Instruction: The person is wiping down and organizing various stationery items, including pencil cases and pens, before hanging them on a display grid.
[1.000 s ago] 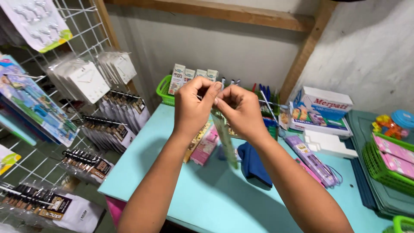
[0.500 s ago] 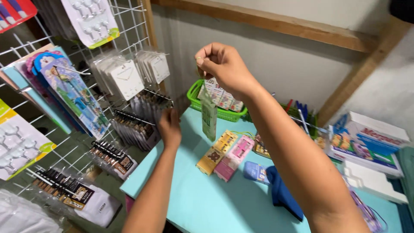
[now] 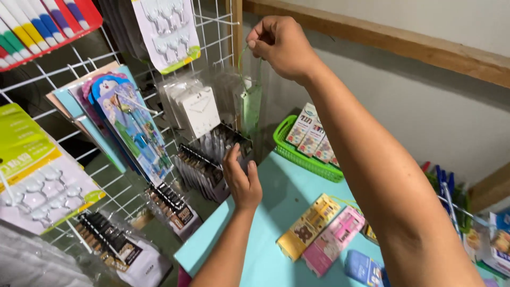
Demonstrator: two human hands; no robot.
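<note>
A: Head view. Right hand is raised high, near the top of the wire grid. Fingers are pinched narrow on a thin green loop, and a slim green packet hangs from it.

B: Which way does the packet lie from those fingers?

A: Straight below them. Long axis is vertical, top end at the loop, bottom end pointing down toward the counter. It hangs just in front of the grid, beside the clear carded packs. I cannot tell whether it touches the wire.

B: And the left hand?

A: Left hand is low, at the counter's near-left corner. Fingers are loosely curled against the dark bagged packs that hang on the lower grid. Whether they grip one or only rest on it, I cannot tell; the palm side is hidden.

B: So which hand is nearer the packet?

A: The right, by far: it holds it. The left sits below the packet's bottom end and slightly left, apart from it.

B: Anything else about?

A: A green basket of boxed cards at the wall, right of the packet. A yellow pack and a pink pack lie flat on the counter under the right forearm. Blue pens stand farther right.
</note>
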